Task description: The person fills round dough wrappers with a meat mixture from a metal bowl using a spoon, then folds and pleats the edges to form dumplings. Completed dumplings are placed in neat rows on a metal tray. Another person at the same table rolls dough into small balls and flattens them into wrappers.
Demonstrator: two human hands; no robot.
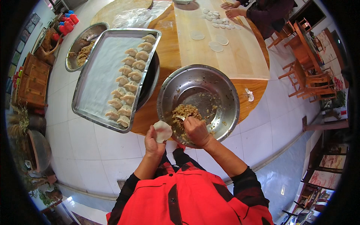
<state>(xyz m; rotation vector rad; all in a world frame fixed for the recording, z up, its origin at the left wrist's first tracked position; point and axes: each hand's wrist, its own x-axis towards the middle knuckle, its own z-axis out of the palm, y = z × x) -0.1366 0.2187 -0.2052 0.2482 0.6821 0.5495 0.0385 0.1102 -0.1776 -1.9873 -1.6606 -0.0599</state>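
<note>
My left hand [154, 143] holds a round dough wrapper [163, 131] flat beside the near left rim of a large steel bowl [198, 73]. In that bowl, my right hand [197, 131] grips a metal utensil [180, 117], probably a spoon; its tip is in the minced filling [185, 111]. Left of the bowl, a lined metal tray [95, 76] bears two rows of folded dumplings [128, 98] along its right side. Beyond the bowl, several flat wrappers [216, 46] and small dough pieces [222, 21] lie on a pale wooden board [197, 60].
Another person's hands [233, 11] work with a rolling pin at the board's far right. A second steel bowl [69, 63] with filling stands beyond the tray's left side. Dough scraps [249, 95] lie near the table's right edge. Clear plastic [132, 17] covers part of the far left.
</note>
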